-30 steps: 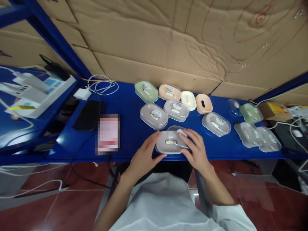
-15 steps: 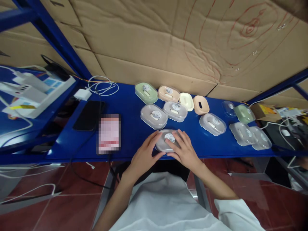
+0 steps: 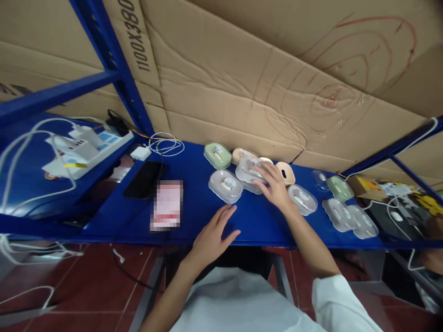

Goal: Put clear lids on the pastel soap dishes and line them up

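Observation:
My right hand [image 3: 276, 185] grips a grey soap box [image 3: 246, 169] with a clear lid and a round label. It is above or on top of another grey soap box [image 3: 255, 188], which it mostly covers; I cannot tell if they touch. My left hand [image 3: 212, 235], fingers apart, hovers near the table's front edge with nothing in it. Just beyond it lies a grey soap box [image 3: 225, 186]. Behind are a green soap box [image 3: 217, 156] and a peach soap box [image 3: 242, 155], partly hidden. An open peach tray [image 3: 285, 173] and another grey soap box [image 3: 302, 199] sit to the right.
More lidded boxes, a green one [image 3: 339, 188] and a grey one [image 3: 337, 214], stand farther right. A phone with a blurred screen [image 3: 167, 205], a black phone [image 3: 142, 180] and a white cable [image 3: 169, 146] lie left. Cardboard [image 3: 221, 124] walls the back of the blue table [image 3: 194, 193].
My right hand has carried the grey soap box from the front edge up to the back row. The left hand has let go of it and stayed near the front. The view has tilted.

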The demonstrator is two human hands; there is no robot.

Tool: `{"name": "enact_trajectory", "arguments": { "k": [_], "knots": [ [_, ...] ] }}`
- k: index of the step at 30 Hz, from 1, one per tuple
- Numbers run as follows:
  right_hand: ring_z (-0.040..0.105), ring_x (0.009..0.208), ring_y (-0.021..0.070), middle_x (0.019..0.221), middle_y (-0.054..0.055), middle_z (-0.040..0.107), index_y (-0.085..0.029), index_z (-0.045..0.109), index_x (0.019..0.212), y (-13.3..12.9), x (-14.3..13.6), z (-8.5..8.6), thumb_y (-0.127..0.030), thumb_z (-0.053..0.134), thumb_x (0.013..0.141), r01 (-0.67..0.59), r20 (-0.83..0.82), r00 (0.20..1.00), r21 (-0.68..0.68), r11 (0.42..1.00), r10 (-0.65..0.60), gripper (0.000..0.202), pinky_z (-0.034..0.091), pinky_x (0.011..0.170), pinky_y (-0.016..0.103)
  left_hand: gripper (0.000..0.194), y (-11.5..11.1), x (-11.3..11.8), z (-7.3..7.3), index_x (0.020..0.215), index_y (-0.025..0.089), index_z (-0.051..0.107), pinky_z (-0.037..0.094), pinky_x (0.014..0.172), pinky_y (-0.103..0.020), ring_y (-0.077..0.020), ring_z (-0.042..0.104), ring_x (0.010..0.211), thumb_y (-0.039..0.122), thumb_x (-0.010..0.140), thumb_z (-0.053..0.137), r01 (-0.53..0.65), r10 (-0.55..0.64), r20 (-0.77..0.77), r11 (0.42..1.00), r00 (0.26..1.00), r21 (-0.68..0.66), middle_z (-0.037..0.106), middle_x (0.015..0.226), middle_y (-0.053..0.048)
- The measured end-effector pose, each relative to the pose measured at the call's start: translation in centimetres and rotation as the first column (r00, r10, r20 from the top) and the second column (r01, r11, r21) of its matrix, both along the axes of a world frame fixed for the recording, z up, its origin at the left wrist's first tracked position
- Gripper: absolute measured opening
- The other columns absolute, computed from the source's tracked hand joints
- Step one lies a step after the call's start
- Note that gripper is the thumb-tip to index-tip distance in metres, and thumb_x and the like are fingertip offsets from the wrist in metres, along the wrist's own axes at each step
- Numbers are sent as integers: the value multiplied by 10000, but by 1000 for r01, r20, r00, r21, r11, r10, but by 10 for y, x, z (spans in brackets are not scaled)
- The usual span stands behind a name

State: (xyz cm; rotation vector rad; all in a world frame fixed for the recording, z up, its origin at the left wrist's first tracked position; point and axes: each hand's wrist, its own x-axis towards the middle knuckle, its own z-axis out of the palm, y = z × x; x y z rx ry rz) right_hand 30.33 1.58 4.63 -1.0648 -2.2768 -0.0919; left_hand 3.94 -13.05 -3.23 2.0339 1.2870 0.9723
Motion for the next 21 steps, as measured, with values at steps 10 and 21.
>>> {"name": "enact_trajectory", "arguments": {
  "k": [10,21],
  "knots": [
    [258,1664,355,1768,123,361,-240,449,1663,101,-57,12,-451,544,1081,123,228,970,-168,978,-83,626,161,1335,665,458,-2,-2,-4,1555,329,542,545,1202,-404,-236,612,1457,352,1099,570,-19,19,-18,1000,1000,25,571,1619,-74],
    [617,1359,376,1476,177,656,-215,653,1421,32,92,2,-534,645,1012,733,599,635,-270,624,-487,519,513,1059,502,279,8,8,-5,1356,253,665,634,1063,-417,-252,739,1230,301,1091,593,-66,88,-101,976,991,207,736,1353,-95]
  ]
}}
